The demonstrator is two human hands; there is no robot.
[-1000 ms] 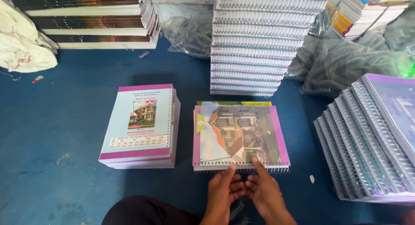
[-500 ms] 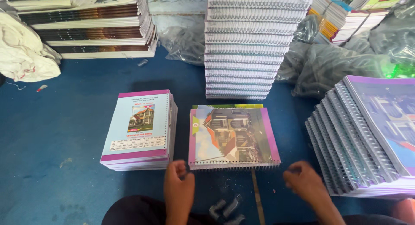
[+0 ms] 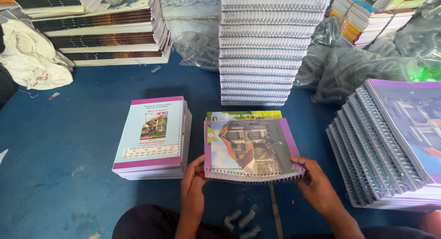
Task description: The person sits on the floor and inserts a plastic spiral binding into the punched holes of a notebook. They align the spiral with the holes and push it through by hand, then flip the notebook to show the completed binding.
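Both hands clamp one spiral-bound notebook (image 3: pixel 250 149) by its near edge, where the wire coil runs. The left hand (image 3: pixel 193 188) has its grip closed on the near left corner, thumb on the purple-bordered cover and fingers tucked under. The right hand (image 3: pixel 317 186) pinches the near right corner the same way, thumb pad on top.

The notebook is lifted slightly at the near edge, above a second book with a green and yellow cover (image 3: pixel 243 115) showing behind it on the blue floor (image 3: pixel 69 147). Handling it well, I judge, means keeping both pinches level so the cover does not twist against the coil, and keeping fingers clear of the wire ends.

Both wrists angle inward from the lower frame, forearms roughly symmetrical, palms facing each other across the book.

Just left lies a squared pile of light blue covers (image 3: pixel 151 138). Right of the hands a fanned stack of bound notebooks (image 3: pixel 390 142) leans. Behind stands a tall column of spiral books (image 3: pixel 271 46). A few loose grey coil pieces (image 3: pixel 241 218) lie on the floor between the forearms.
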